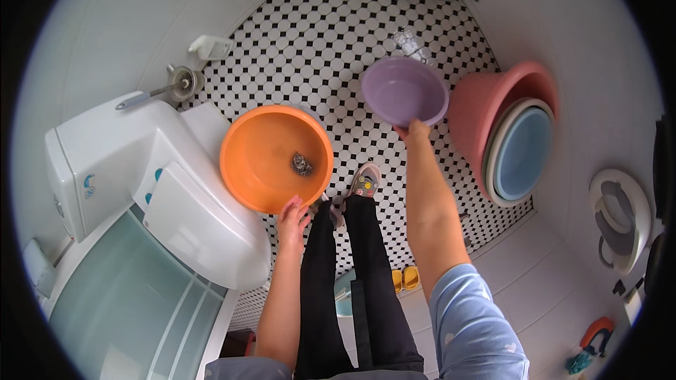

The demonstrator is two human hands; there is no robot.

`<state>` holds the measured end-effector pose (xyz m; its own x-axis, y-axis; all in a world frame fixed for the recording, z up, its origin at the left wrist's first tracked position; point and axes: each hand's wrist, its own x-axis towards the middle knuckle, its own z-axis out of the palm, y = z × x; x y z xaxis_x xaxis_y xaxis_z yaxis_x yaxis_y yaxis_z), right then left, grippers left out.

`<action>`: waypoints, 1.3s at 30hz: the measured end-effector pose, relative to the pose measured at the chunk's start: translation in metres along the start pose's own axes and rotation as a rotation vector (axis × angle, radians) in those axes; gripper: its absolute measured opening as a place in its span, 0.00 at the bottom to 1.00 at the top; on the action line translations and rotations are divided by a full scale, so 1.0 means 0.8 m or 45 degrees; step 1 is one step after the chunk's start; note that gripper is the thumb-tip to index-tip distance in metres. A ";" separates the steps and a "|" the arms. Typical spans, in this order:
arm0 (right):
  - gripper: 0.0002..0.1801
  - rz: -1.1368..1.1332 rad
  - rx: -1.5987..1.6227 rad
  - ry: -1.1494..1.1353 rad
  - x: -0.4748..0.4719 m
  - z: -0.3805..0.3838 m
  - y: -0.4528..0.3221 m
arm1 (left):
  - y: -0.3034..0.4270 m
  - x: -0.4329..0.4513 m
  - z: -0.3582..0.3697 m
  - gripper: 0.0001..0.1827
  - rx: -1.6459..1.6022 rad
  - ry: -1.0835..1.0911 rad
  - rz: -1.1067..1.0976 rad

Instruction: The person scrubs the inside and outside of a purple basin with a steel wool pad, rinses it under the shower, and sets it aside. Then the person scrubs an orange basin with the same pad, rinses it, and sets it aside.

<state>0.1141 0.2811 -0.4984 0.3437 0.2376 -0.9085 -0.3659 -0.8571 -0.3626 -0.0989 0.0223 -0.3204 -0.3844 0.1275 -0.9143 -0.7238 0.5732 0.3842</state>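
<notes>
My right hand (415, 130) grips the near rim of a purple plastic basin (404, 89), holding it tilted over the tiled floor so its inside faces me. An orange plastic basin (259, 153) stands to the left, beside the toilet. Inside it lies a steel wool scrubber (301, 164). My left hand (292, 224) is at the near rim of the orange basin with fingers apart and nothing in them; whether the fingertips touch the rim is hard to tell.
A pink tub (467, 111) with a blue basin (523, 153) nested in it leans at the right wall. The toilet (206, 227) stands left, with a toilet brush (185, 83) and a white bottle (214, 48) beyond. Yellow slippers (411, 277) lie near my legs.
</notes>
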 end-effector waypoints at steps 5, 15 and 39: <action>0.19 -0.114 -0.051 -0.133 0.056 0.047 -0.018 | -0.021 0.049 -0.018 0.18 -0.074 0.106 0.083; 0.20 -0.198 -0.237 0.020 0.101 0.045 0.015 | -0.023 0.101 -0.052 0.18 0.111 0.219 0.452; 0.27 -1.203 -2.310 -1.639 -0.201 0.120 0.355 | -0.024 0.142 -0.118 0.15 0.341 0.666 0.693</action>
<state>-0.1282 0.0431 -0.4749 -0.8290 0.0750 -0.5543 0.5371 0.3833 -0.7514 -0.1828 -0.0507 -0.4200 -0.9111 0.0871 -0.4029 -0.2204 0.7230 0.6548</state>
